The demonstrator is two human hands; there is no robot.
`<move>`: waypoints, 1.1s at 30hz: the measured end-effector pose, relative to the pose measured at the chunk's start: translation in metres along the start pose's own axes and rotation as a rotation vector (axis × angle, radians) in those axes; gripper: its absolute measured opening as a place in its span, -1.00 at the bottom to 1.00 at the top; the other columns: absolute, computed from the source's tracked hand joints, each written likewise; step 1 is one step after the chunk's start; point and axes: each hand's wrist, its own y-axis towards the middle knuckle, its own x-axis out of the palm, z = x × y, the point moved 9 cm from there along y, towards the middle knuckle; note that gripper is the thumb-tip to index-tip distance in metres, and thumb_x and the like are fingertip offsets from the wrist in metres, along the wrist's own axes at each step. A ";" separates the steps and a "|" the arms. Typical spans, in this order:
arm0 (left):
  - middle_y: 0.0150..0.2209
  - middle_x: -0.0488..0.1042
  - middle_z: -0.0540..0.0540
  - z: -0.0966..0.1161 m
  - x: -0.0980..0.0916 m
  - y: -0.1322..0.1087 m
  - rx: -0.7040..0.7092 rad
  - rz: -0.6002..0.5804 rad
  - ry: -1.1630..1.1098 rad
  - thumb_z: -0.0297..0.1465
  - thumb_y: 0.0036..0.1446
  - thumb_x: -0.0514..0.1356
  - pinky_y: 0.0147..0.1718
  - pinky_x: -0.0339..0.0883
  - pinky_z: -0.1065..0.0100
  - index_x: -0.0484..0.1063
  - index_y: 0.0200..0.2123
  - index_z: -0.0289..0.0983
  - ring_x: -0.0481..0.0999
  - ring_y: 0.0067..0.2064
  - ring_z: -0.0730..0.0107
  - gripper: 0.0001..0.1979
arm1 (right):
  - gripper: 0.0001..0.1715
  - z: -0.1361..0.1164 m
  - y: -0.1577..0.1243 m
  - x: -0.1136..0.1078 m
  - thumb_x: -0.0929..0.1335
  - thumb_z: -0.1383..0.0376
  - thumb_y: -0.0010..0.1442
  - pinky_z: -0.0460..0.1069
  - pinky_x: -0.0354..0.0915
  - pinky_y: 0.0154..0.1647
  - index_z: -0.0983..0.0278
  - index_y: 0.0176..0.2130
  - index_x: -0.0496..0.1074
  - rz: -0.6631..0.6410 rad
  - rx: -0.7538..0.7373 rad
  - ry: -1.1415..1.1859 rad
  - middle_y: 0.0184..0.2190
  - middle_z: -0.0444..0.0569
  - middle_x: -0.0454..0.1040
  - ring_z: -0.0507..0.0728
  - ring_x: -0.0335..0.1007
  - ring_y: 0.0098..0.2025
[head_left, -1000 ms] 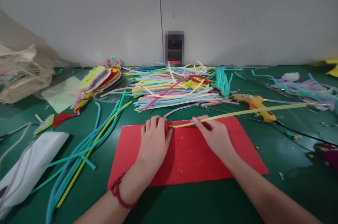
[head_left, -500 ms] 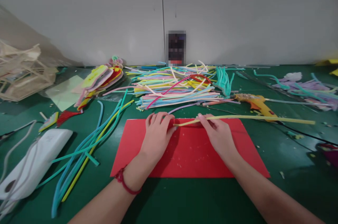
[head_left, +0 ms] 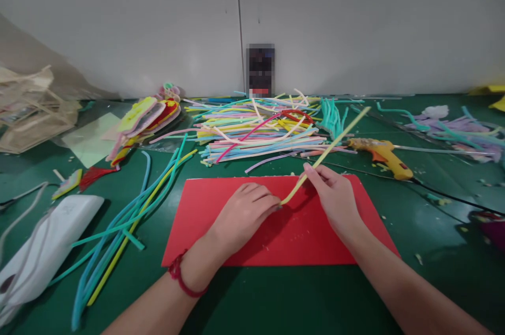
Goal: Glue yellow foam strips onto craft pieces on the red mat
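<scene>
My right hand (head_left: 335, 197) pinches a long pale yellow pipe cleaner (head_left: 330, 148) near its lower end; the stem slants up and to the right, over the table. My left hand (head_left: 246, 214) lies on the red sheet (head_left: 205, 224), fingers curled together, their tips touching the pipe cleaner's lower end. What sits under those fingers is hidden. A red cord bracelet (head_left: 179, 280) circles my left wrist. Both hands rest over the middle of the red sheet, which lies flat on the green table (head_left: 300, 303).
A heap of coloured pipe cleaners (head_left: 256, 132) lies behind the sheet. A yellow glue gun (head_left: 381, 153) with its black cord is at right. Long blue, teal and yellow stems (head_left: 126, 224) and a white device (head_left: 43, 245) lie left. Felt shapes (head_left: 145, 117) sit back left.
The yellow pipe cleaner swung from lying nearly level to the right up to a steep slant. Both hands drew a little nearer to me on the red sheet.
</scene>
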 end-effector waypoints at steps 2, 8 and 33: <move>-0.32 0.50 -0.06 0.005 0.002 -0.001 0.050 -0.018 -0.001 -0.37 0.30 -0.02 -0.20 0.29 0.32 0.43 -0.27 -0.28 0.43 -0.24 0.38 -0.75 | -0.55 -0.001 0.000 0.001 0.33 -0.03 0.08 -0.10 0.15 -0.50 0.26 -0.57 0.41 -0.009 -0.009 0.003 -0.63 -0.15 0.35 0.03 0.25 -0.51; -0.34 0.50 -0.02 0.014 0.004 -0.003 0.137 -0.080 -0.030 -0.45 0.29 -0.02 -0.18 0.27 0.35 0.44 -0.30 -0.27 0.42 -0.26 0.43 -0.76 | -0.53 -0.002 0.001 0.007 0.31 -0.04 0.09 -0.10 0.12 -0.53 0.26 -0.59 0.35 -0.057 -0.043 -0.080 -0.64 -0.17 0.31 0.01 0.20 -0.54; -0.39 0.48 0.03 0.041 0.015 -0.005 0.249 -0.175 -0.024 -0.39 0.29 0.00 -0.20 0.23 0.36 0.39 -0.37 -0.27 0.39 -0.29 0.44 -0.77 | -0.54 -0.004 -0.004 0.024 0.26 -0.03 0.14 -0.10 0.16 -0.49 0.23 -0.57 0.34 -0.224 -0.136 -0.224 -0.62 -0.17 0.33 0.03 0.21 -0.53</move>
